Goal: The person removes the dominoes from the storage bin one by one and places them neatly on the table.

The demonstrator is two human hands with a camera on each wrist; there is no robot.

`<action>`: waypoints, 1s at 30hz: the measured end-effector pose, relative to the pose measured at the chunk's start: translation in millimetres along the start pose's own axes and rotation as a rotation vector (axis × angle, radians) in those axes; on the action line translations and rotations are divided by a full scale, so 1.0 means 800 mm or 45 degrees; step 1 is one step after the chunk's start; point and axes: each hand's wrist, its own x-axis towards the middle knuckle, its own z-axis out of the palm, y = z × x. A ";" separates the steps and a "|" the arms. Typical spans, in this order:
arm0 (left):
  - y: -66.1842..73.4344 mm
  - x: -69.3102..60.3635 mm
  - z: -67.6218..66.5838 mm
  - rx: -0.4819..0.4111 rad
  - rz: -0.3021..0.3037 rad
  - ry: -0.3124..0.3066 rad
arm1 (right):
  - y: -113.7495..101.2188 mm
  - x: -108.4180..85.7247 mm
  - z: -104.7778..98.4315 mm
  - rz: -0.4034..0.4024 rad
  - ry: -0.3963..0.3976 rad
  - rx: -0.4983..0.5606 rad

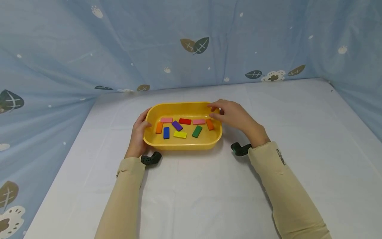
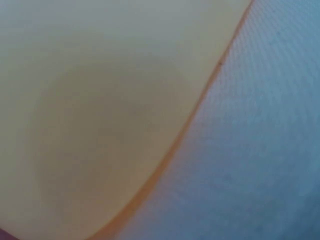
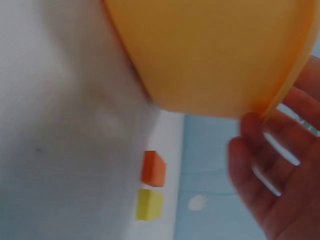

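Observation:
A yellow plastic tub [image 1: 183,147] sits on the white-covered table. Flat coloured blocks lie spread over its floor, among them a blue block [image 1: 166,133], purple block [image 1: 177,125], red block [image 1: 185,121], yellow block [image 1: 180,134], green block [image 1: 197,131] and orange block [image 1: 210,124]. My left hand [image 1: 138,136] grips the tub's left end, thumb over the rim; the left wrist view is filled by blurred tub wall [image 2: 110,125]. At the far right corner is my right hand [image 1: 234,114], fingers loosely bent over the rim, thumb apart. Its fingertips meet the tub's edge in the right wrist view.
In the right wrist view, a small orange block [image 3: 153,169] and a yellow block [image 3: 149,204] stand outside the tub. A blue patterned curtain [image 1: 167,43] hangs behind and beside the table [image 1: 191,192]. Black wrist devices [image 1: 239,149] sit near both cuffs.

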 end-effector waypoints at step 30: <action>-0.003 -0.001 0.000 0.012 0.021 0.001 | -0.038 -0.006 0.026 0.106 -0.397 -0.418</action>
